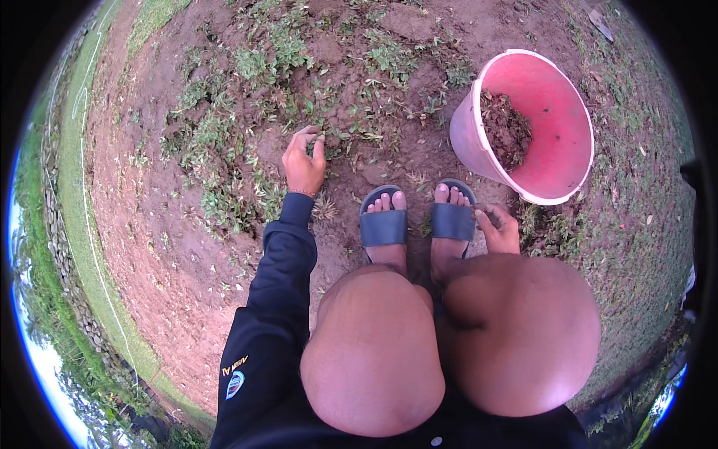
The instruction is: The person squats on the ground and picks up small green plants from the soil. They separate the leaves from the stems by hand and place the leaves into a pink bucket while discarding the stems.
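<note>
My left hand (304, 161) is low over the soil at the edge of small green weeds (224, 146), its thumb and forefinger curved towards each other; whether something small is between the tips cannot be told. My right hand (498, 224) is beside the right sandal (453, 221), fingers bent and partly hidden behind my knee; its grip is unclear. A pink plastic bucket (524, 126) leans at the upper right, its mouth facing me. Inside lies a clump of soil and pulled weeds (505, 130).
My left sandal (383, 227) stands on bare soil between the hands. More weeds (390, 59) grow ahead. Short grass (634, 224) covers the right side. A flat tool-like piece (601, 25) lies at the top right. A stone edging (73, 280) runs along the far left.
</note>
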Available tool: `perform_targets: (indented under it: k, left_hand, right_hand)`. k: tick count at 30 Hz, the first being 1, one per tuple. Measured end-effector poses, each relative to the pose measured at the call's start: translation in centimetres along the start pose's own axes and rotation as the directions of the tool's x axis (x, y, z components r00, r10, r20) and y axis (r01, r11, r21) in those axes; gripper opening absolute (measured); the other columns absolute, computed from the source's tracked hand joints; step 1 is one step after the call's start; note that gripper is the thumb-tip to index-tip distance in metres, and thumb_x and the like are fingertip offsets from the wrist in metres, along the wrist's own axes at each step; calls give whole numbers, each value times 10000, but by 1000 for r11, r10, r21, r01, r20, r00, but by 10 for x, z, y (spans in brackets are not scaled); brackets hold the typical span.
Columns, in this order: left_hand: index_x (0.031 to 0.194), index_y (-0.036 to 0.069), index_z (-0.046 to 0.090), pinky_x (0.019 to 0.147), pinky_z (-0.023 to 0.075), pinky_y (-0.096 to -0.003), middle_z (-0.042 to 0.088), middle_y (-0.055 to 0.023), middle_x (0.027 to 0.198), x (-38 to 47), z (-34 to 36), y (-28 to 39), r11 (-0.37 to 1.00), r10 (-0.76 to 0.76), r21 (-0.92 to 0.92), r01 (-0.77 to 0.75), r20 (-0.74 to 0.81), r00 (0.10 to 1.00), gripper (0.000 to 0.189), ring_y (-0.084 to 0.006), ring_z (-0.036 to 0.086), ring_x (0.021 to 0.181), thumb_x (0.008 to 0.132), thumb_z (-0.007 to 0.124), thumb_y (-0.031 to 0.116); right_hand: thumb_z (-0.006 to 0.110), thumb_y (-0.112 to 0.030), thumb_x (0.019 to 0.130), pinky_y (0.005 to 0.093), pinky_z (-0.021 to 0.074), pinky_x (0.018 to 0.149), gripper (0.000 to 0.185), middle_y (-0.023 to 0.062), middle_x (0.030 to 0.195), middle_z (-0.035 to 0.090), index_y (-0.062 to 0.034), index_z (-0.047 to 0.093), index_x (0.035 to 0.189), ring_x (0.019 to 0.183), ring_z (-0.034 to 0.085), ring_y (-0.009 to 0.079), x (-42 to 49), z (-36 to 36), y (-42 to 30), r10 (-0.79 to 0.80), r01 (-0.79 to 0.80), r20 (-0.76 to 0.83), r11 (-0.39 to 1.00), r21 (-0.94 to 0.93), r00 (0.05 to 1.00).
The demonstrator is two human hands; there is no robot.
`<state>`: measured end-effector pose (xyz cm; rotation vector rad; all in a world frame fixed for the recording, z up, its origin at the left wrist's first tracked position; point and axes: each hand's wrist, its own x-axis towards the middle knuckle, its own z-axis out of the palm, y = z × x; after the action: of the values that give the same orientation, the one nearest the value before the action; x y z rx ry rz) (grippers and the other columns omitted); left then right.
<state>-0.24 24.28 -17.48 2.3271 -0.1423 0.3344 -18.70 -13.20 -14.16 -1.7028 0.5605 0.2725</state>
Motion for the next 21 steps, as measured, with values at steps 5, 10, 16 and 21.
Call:
perform_targets:
  k: [5,10,16,21]
  left_hand:
    - [926,-2,586,724,610,-338,677,-64,875,-10,-12,31,517,-497,-686,511,245,833,75,-94,633,786,950,640,44]
    - [991,16,602,714,602,-300,658,-17,871,-25,9,72,475,-434,-731,490,290,853,83,-77,631,761,940,662,42]
    - [1013,-8,614,606,452,-190,663,-8,882,-42,45,118,473,-406,-729,495,318,857,128,-28,590,756,925,694,38]
    - [994,-33,577,717,564,-260,667,-53,920,-44,41,134,398,-332,-777,488,374,866,113,-95,645,829,934,660,16]
  right_hand:
    - [585,-127,981,291,499,890,267,100,1078,698,37,626,1187,1037,639,150,22,24,-44,-30,34,262,999,-9,964]
    - [604,-185,991,292,500,881,402,100,1131,682,28,530,1325,1075,610,137,46,54,-84,-126,108,482,992,65,867]
    - [678,-165,950,248,526,764,467,99,1048,689,50,517,1332,942,634,105,62,82,-104,-180,169,396,984,63,900]
    - [752,-195,862,322,544,760,432,145,957,714,72,604,1167,836,676,166,73,91,-95,-187,180,210,982,52,960]
